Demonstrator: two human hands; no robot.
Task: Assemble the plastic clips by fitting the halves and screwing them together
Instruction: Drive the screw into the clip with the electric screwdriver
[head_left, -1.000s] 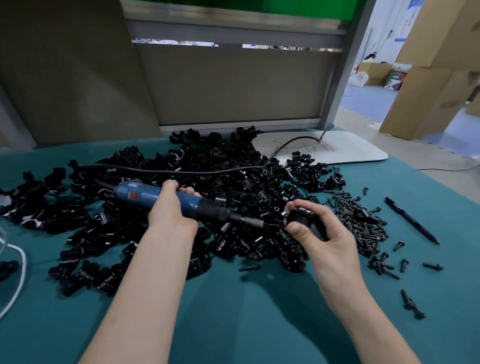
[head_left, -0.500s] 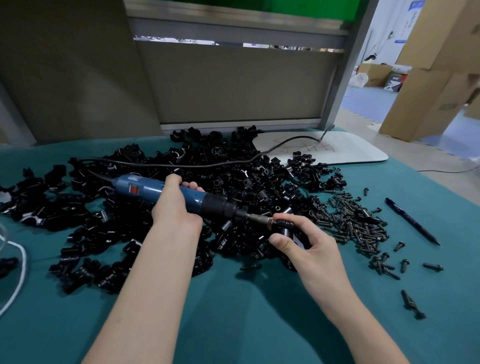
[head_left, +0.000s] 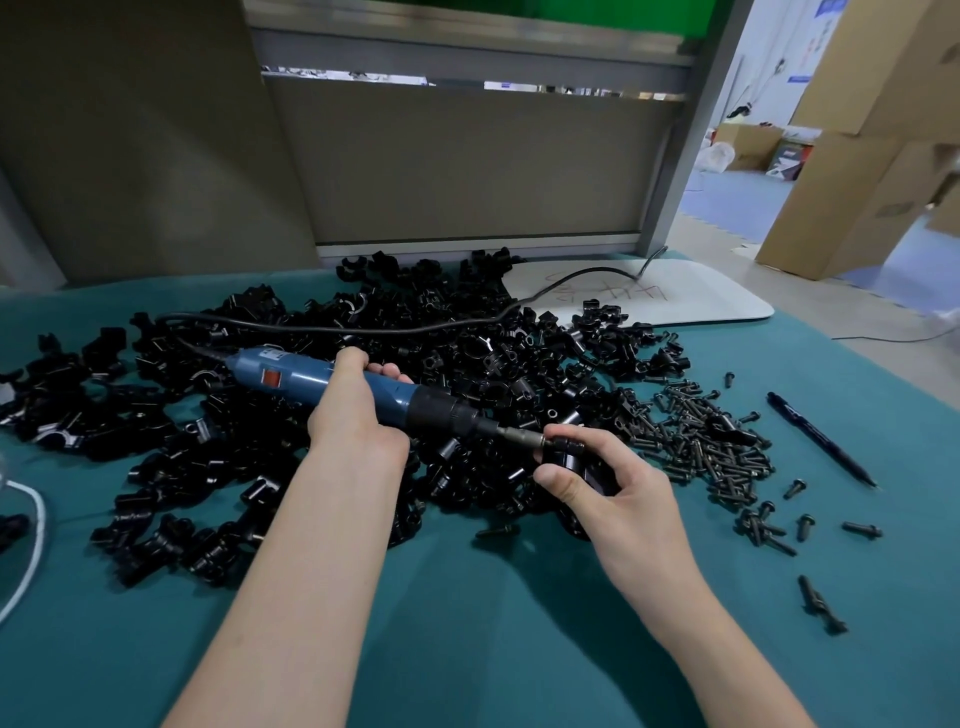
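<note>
Change: your right hand had lowered the clip until the screwdriver bit met it; you looked to be driving the screw.
Right hand: curled round the clip, low over the tabletop.
Left hand: wrapped round the screwdriver.
Beyond: clip halves lay heaped, screws to your right.
Room: grey partition, cardboard boxes.

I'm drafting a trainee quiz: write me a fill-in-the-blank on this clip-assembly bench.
The left hand grips the ____ electric screwdriver.
The right hand holds a black plastic clip at the screwdriver's ____.
The heap of loose black screws lies ____ of the black clip pile.
Missing: blue; tip; right.
</note>
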